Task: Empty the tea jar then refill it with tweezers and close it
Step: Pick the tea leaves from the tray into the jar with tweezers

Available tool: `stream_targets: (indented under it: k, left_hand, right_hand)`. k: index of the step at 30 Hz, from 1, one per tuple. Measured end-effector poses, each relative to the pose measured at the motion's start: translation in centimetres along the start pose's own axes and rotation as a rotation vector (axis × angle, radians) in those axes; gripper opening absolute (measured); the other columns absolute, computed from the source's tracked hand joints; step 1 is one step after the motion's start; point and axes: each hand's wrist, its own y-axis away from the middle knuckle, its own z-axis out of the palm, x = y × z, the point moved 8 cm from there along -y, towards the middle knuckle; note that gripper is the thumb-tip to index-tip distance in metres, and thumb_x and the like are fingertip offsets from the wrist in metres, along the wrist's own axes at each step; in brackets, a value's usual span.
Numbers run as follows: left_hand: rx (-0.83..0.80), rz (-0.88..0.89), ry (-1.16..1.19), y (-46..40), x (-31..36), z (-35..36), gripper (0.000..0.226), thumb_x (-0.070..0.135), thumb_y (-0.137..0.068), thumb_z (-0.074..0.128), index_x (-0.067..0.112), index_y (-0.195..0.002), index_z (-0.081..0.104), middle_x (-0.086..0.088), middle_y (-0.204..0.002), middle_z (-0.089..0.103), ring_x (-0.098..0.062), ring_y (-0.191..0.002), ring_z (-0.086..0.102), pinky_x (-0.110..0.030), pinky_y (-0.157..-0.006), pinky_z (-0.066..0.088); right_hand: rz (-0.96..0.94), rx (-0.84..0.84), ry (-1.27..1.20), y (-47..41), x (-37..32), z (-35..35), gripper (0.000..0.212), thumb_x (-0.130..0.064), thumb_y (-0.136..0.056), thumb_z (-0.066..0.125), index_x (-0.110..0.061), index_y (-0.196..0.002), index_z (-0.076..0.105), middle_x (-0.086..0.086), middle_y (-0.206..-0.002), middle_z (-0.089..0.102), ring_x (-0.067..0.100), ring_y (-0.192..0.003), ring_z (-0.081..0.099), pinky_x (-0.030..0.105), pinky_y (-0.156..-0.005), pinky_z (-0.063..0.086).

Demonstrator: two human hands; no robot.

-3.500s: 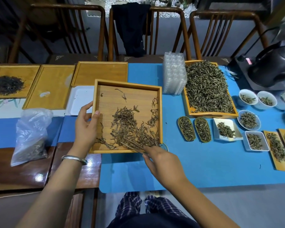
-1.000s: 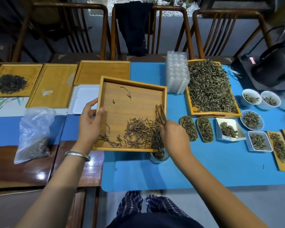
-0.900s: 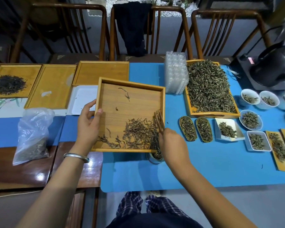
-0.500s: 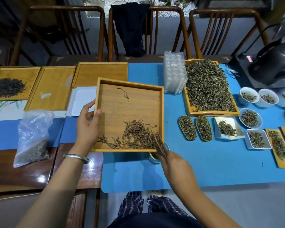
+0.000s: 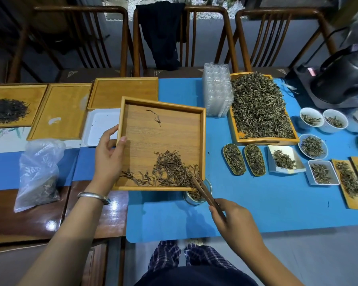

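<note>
Jar (image 5: 197, 195) just beyond right hand (image 5: 234, 221) gripping tweezers (image 5: 207, 195); tray (image 5: 163, 129) clasped by left hand (image 5: 109, 155).

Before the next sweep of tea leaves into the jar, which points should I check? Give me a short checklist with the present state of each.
1. Jar sits under the near right corner of the wooden tray: ok.
2. Left hand grips the tray's left rim: ok.
3. Right hand holds the tweezers, tips at the leaf pile: ok.
4. Leaves gathered toward the corner above the jar: ok, though some lie further left.
5. Room left in the jar: cannot tell, tray hides part of it.
6. Jar lid within reach: cannot tell, none visible.
</note>
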Motion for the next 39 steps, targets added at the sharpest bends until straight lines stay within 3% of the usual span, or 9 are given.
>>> stream_targets:
  k: [11,15,22,24,27,30,34,39]
  left_hand:
    - [-0.002,-0.022,0.001,0.1,-0.2,0.0,0.038,0.028,-0.103,0.053,0.024,-0.140,0.048,-0.014,-0.114,0.070,-0.026,-0.102,0.070,-0.040,-0.081,0.059]
    - [0.002,-0.022,0.010,0.1,-0.1,0.0,0.037,0.028,-0.103,0.053,0.026,-0.139,0.048,-0.012,-0.114,0.070,-0.024,-0.101,0.070,-0.036,-0.079,0.059]
    - [0.015,-0.018,0.027,-0.1,-0.4,0.0,0.036,0.027,-0.102,0.055,0.025,-0.138,0.050,-0.011,-0.108,0.072,-0.023,-0.095,0.072,-0.025,-0.069,0.058]
    - [0.016,-0.013,0.029,-0.2,-0.4,0.0,0.034,0.027,-0.102,0.055,0.026,-0.136,0.051,-0.014,-0.110,0.071,-0.028,-0.098,0.070,-0.029,-0.072,0.058]
    - [0.020,-0.016,0.019,-0.2,-0.3,0.0,0.032,0.028,-0.102,0.055,0.031,-0.134,0.053,-0.014,-0.112,0.071,-0.031,-0.101,0.069,-0.045,-0.083,0.059]
    - [0.019,-0.003,0.003,-0.2,-0.2,-0.1,0.034,0.028,-0.102,0.055,0.028,-0.136,0.053,-0.012,-0.112,0.071,-0.030,-0.101,0.069,-0.043,-0.081,0.058]
    - [0.014,-0.006,0.003,-0.1,-0.3,-0.2,0.035,0.027,-0.102,0.055,0.026,-0.137,0.052,-0.014,-0.113,0.071,-0.030,-0.102,0.068,-0.048,-0.085,0.058]
    - [0.014,-0.014,0.016,-0.1,-0.6,-0.3,0.035,0.027,-0.102,0.055,0.026,-0.137,0.052,-0.012,-0.109,0.071,-0.026,-0.098,0.070,-0.032,-0.073,0.058]
  right_hand:
    - [-0.187,0.017,0.080,-2.0,-3.9,-0.8,0.029,-0.036,-0.097,0.047,-0.022,-0.121,0.056,-0.003,-0.101,0.065,0.020,-0.079,0.063,0.033,-0.060,0.046]
    - [-0.302,0.053,0.084,-4.4,-7.6,-0.2,0.032,-0.034,-0.099,0.044,-0.020,-0.125,0.054,-0.001,-0.108,0.063,0.023,-0.085,0.064,0.036,-0.063,0.050]
    - [-0.372,0.158,0.150,-8.6,-11.3,-0.4,0.024,-0.029,-0.098,0.046,-0.012,-0.109,0.057,0.005,-0.095,0.062,0.030,-0.073,0.063,0.033,-0.051,0.042]
    - [-0.330,0.200,0.124,-10.3,-11.5,-1.1,0.024,-0.028,-0.097,0.046,-0.010,-0.107,0.058,0.007,-0.096,0.062,0.031,-0.076,0.062,0.036,-0.054,0.045]
    - [-0.257,0.256,0.125,-13.0,-11.5,-2.0,0.022,-0.026,-0.098,0.046,-0.007,-0.102,0.058,0.009,-0.094,0.062,0.031,-0.075,0.061,0.031,-0.053,0.038]
    - [-0.229,0.276,0.151,-14.7,-11.8,-2.4,0.020,-0.023,-0.098,0.045,-0.006,-0.097,0.056,0.010,-0.092,0.062,0.031,-0.074,0.060,0.029,-0.052,0.030]
    - [-0.236,0.267,0.166,-15.8,-12.6,-2.2,0.020,-0.022,-0.098,0.045,-0.006,-0.099,0.057,0.012,-0.096,0.063,0.032,-0.078,0.061,0.030,-0.054,0.033]
    - [-0.284,0.245,0.163,-15.9,-14.0,-1.3,0.021,-0.024,-0.098,0.045,-0.007,-0.102,0.058,0.011,-0.097,0.063,0.030,-0.078,0.062,0.029,-0.055,0.035]
